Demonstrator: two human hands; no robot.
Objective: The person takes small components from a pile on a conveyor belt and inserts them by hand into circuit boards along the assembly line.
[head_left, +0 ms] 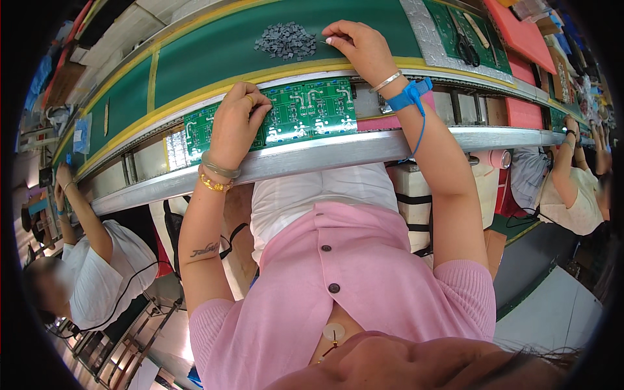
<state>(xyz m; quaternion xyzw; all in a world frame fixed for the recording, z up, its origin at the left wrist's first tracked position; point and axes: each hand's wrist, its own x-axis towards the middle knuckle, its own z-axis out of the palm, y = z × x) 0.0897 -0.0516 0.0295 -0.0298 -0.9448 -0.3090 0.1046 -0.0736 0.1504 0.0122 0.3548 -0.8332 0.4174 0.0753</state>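
Curling the left hand over green circuit boards lying between metal rails; cannot tell whether grasping anything. Holding the right hand just beside a heap of small grey components on a green surface, with thumb and forefinger close together; cannot tell whether pinching the thin sliver at the thumb tip.

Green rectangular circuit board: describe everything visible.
The flat, rectangular green circuit board looks stiff and glossy, with pale silvery traces in repeating blocks. It lies between the straight silver metal rail and the yellow-edged green work surface, long side along the rail. The left hand covers part of its left portion; whether it presses down is unclear.
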